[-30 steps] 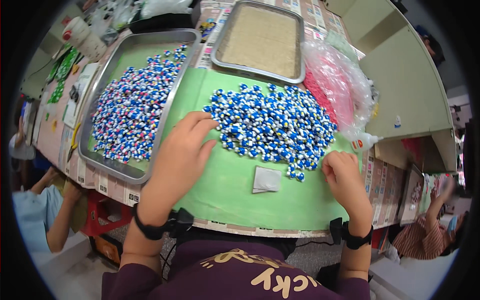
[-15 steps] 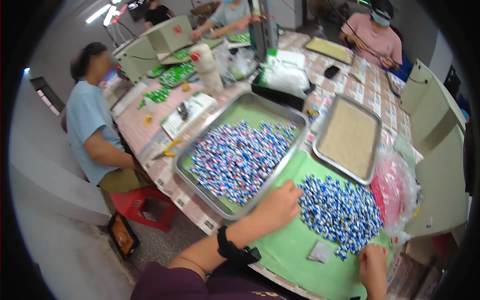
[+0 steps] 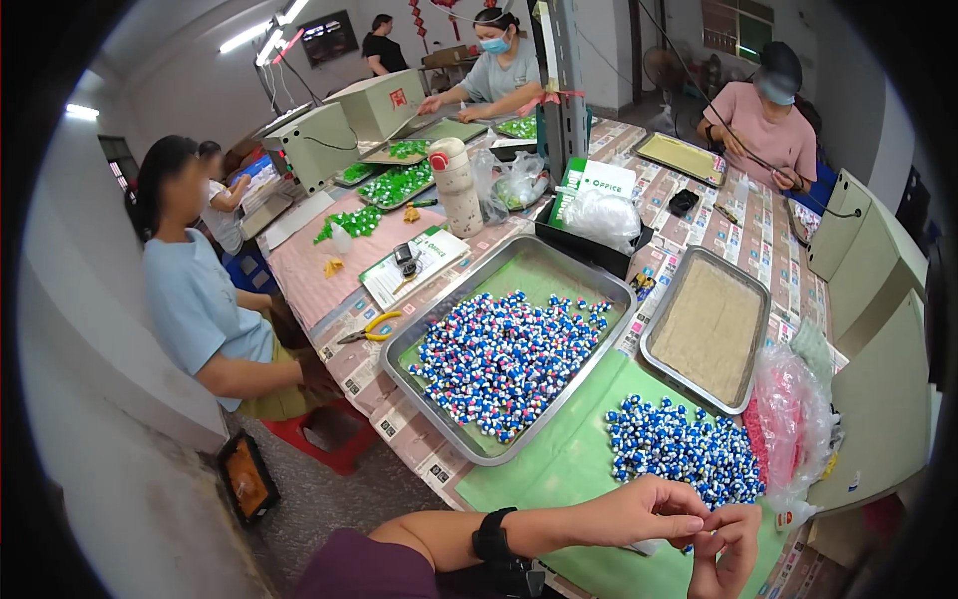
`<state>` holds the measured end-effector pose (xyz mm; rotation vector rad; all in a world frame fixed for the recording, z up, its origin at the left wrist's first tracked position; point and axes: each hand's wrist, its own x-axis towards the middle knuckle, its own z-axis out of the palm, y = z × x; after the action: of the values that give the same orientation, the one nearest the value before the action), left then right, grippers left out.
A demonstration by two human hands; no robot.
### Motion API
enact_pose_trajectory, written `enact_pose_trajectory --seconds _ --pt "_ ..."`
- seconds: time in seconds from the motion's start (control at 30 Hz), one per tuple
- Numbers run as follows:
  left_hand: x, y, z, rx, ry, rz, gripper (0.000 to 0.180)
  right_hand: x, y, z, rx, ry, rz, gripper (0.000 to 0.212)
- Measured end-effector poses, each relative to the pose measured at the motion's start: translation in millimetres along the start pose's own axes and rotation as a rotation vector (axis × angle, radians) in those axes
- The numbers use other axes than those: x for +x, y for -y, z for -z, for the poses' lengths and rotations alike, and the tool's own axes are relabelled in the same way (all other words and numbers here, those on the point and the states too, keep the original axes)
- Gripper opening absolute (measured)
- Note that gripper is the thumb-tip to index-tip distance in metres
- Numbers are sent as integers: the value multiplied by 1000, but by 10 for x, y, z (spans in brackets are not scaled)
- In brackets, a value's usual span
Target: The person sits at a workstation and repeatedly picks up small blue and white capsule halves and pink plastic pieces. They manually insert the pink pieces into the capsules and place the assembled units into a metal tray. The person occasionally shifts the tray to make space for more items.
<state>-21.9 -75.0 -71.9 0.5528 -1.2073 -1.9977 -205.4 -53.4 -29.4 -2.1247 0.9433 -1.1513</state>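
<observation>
My left hand (image 3: 639, 511), with a black band on its wrist, reaches across the green mat (image 3: 529, 487) below a pile of small blue-and-white pieces (image 3: 679, 449). Thumb and forefinger are pinched together, meeting the fingertips of my right hand (image 3: 726, 549). The right hand is bent upward, its fingers also closed in a pinch. Whatever lies between the fingertips is too small and covered to name. Just left of the pile stands a metal tray (image 3: 469, 446) holding many small blue, white and pink pieces.
A second metal tray (image 3: 704, 334) with a tan bottom lies beyond the pile. Clear plastic bags (image 3: 793, 399) lie at right. Yellow-handled pliers (image 3: 371, 327), a white bottle (image 3: 456, 190) and a black box (image 3: 589, 245) are farther back. A person in light blue (image 3: 205, 290) sits at left.
My left hand has moved right, from the pile's left edge to my right hand, and their fingertips now meet. The grey square packet on the mat is now mostly covered by my left hand.
</observation>
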Motion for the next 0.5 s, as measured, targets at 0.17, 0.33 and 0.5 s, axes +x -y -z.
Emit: enact_pose_trajectory --seconds 0.17,0.33,0.5 --pt "-14 27 -11 -33 -67 -39 16 -2 -20 -35 -1 -22 14 18" --pt "-54 15 -20 -35 -111 -41 19 11 -34 -125 58 -52 -16 20" --pt "-106 69 42 -66 -71 -14 19 77 16 -110 -20 -8 62 20"
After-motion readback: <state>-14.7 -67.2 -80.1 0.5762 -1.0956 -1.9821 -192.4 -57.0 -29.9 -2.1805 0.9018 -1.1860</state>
